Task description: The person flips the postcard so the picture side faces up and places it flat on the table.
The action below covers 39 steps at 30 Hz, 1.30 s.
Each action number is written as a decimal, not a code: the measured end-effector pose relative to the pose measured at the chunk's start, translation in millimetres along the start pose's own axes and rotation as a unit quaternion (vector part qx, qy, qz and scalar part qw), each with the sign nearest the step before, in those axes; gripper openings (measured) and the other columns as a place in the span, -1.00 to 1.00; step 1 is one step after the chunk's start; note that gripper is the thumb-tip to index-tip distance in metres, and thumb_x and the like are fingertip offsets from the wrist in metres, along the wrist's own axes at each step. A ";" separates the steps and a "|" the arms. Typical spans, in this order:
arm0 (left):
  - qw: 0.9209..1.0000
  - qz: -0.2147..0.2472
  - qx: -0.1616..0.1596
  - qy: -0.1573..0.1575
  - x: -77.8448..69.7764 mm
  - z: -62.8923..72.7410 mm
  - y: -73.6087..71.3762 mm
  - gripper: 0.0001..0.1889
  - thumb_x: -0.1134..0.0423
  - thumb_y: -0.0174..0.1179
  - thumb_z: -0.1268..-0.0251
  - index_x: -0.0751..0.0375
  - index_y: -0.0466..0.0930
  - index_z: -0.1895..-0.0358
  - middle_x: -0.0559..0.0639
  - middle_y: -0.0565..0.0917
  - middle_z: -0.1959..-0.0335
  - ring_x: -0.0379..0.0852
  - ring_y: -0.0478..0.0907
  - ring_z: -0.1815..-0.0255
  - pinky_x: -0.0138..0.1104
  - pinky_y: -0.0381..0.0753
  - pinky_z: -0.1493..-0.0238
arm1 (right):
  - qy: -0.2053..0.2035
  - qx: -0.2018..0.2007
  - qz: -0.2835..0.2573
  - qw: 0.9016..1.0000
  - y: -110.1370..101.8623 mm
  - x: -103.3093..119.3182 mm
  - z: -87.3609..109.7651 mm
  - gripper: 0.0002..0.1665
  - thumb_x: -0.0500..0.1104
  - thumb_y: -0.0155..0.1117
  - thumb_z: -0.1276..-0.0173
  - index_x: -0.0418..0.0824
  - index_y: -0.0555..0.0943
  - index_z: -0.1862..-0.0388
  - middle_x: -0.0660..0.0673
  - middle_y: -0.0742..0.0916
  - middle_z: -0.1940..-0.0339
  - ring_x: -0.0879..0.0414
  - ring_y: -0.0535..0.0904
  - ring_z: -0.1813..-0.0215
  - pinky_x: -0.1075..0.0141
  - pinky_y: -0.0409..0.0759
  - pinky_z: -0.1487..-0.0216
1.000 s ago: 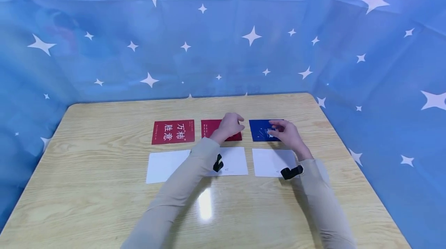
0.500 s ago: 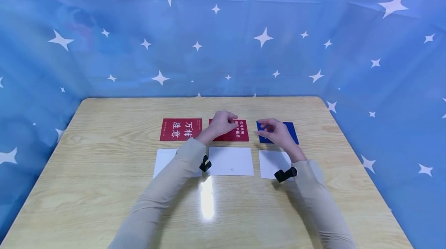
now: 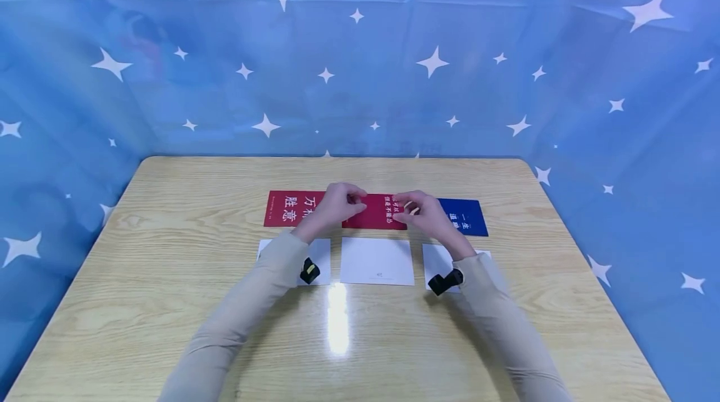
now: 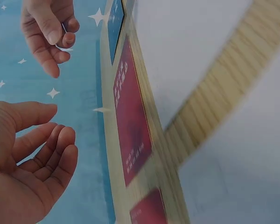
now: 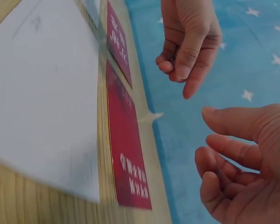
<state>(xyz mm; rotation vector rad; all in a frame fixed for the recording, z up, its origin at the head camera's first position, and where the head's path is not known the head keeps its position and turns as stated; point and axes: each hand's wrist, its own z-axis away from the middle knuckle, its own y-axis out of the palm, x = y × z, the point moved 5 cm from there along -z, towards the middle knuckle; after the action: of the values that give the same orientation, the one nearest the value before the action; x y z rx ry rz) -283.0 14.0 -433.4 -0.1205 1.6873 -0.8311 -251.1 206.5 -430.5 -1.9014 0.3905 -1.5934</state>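
Observation:
Both hands hover over a row of printed cards, fingers loosely bent and nothing in them. My left hand [image 3: 330,207] is above the gap between the left red card [image 3: 278,209] and the middle red card [image 3: 372,212]. Over the middle card's right end is my right hand [image 3: 427,216], partly covering the blue card [image 3: 471,219] beside it. Thumb and fingertips of the left hand [image 4: 30,163] stand apart in the left wrist view. The right hand [image 5: 252,158] looks the same in the right wrist view, with the middle red card [image 5: 123,126] flat below.
In front of the printed row lie three white cards: a left one [image 3: 322,267], a middle one [image 3: 377,258] and a right one [image 3: 434,258], the outer two partly under the wrists. A blue star-patterned curtain [image 3: 360,89] hangs behind the wooden table [image 3: 169,252].
My right hand has moved left from the blue card to the middle red card. My left hand has shifted left, uncovering more of the middle card. The head view has turned slightly; the cards stay put.

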 end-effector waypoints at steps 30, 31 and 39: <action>0.996 -0.025 -0.078 0.023 61.1 96.9 -65.1 -0.83 0.46 0.30 -0.07 0.44 0.64 0.24 0.14 0.65 0.37 -0.05 0.55 0.37 -0.37 0.54 0.33 | -0.113 0.148 -0.043 0.982 93.8 61.4 -6.2 -0.51 -0.36 0.36 -0.14 -0.44 0.51 -0.07 -0.35 0.62 0.03 -0.19 0.56 0.03 0.04 0.54 -0.01; 0.996 -0.025 -0.081 0.022 62.9 100.0 -66.6 -0.83 0.47 0.30 -0.06 0.44 0.64 0.24 0.14 0.64 0.36 -0.05 0.55 0.37 -0.37 0.55 0.33 | -0.114 0.154 -0.041 0.981 98.1 57.4 -7.6 -0.49 -0.34 0.37 -0.14 -0.43 0.51 -0.09 -0.33 0.62 0.01 -0.16 0.56 0.01 0.06 0.54 -0.02; 0.995 -0.045 -0.089 -0.004 82.4 126.4 -79.7 -0.79 0.47 0.31 -0.03 0.45 0.62 0.22 0.15 0.62 0.36 -0.06 0.52 0.36 -0.34 0.54 0.31 | -0.109 0.179 -0.012 0.978 115.0 59.5 -5.9 -0.45 -0.23 0.40 -0.14 -0.37 0.50 -0.11 -0.26 0.62 -0.06 -0.09 0.54 -0.02 0.10 0.53 -0.01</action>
<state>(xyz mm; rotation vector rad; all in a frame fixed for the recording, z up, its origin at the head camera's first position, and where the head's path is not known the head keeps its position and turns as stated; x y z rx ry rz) -223.3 -143.3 -461.4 -0.3238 1.7567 -0.7440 -224.6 82.1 -455.6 -1.7780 -0.0158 -1.3440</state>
